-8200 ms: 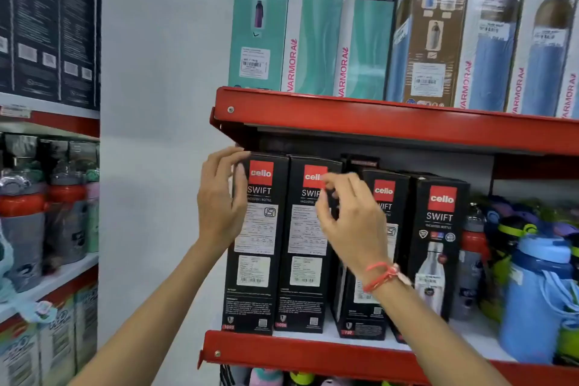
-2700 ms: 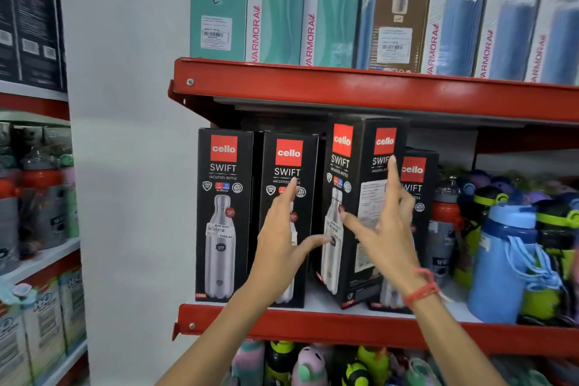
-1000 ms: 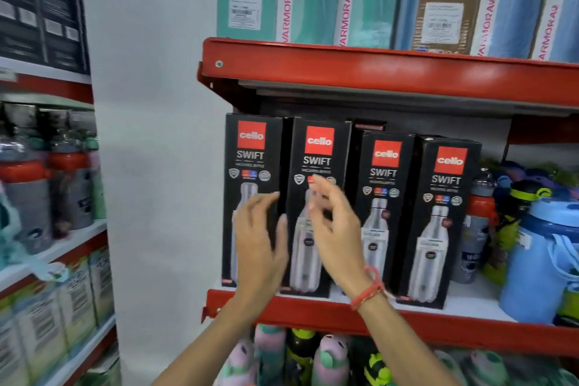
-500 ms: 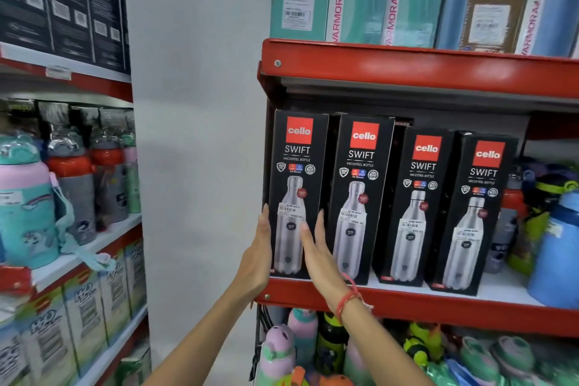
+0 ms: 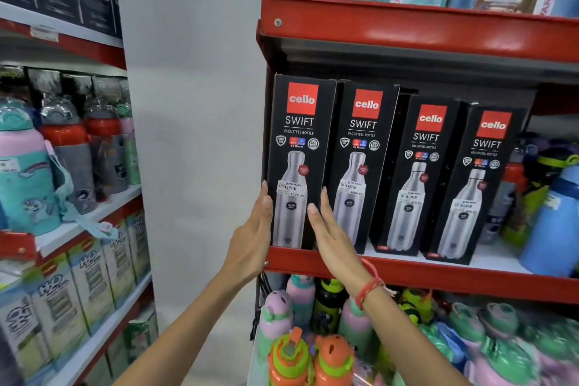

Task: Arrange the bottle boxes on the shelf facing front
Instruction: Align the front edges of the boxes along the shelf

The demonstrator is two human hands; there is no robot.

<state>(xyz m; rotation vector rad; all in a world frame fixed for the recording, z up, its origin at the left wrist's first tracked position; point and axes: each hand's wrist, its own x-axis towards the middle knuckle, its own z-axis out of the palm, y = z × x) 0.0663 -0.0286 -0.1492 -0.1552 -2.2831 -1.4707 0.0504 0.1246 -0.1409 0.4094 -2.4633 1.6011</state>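
Both hands flank the leftmost black bottle box (image 5: 296, 163) on the red shelf (image 5: 438, 273). L hand (image 5: 255, 235) is flat, fingers straight, palm pressed to the box's outer side at its lower half; R hand (image 5: 329, 235) is also flat and unclenched, fingers up, at the box's lower right edge where it meets the 2nd box (image 5: 360, 172). Neither hand curls round anything, so it reads as squaring and nudging, not lifting. Box sits between the two palms, upright, front panel w/ logo and bottle pic facing out. Just right of the R hand, the 2nd box touches the first; further right, boxes 3 (image 5: 413, 178) and 4 (image 5: 470, 188) stand slightly lower and appear set back, all fronts showing. Flat palms make sense: they push the box true w/o tipping it. Judging by this, task is near done, prob. last alignment. Loose bottles (image 5: 297, 354) crowd the shelf below the wrists; R wrist wears a red thread band (image 5: 369, 288).
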